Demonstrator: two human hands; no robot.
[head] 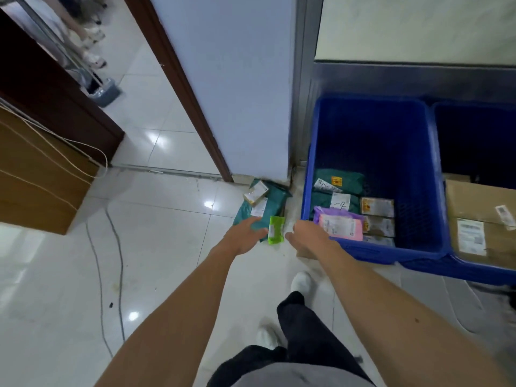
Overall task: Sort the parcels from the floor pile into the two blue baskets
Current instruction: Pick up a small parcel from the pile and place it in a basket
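A small pile lies on the floor at the foot of the white pillar: a teal mailer bag [272, 201], a small tan box [255, 193] on top of it, and a bright green packet [276, 230] at its near end. My left hand [245, 234] reaches over the teal bag's near edge with fingers straight, just left of the green packet. My right hand [305, 237] hovers empty just right of the packet, fingers loosely extended. The left blue basket [315, 152] holds teal bags, a pink-purple mailer [339, 224] and small brown boxes. The right blue basket [435, 135] holds a cardboard box [480, 216].
A brown door frame [178, 88] and the white pillar [237, 88] stand behind the pile. A wooden cabinet [36, 174] is at left, with cables [111, 275] trailing across the glossy tiles. My legs and white shoes [300, 283] are below the hands.
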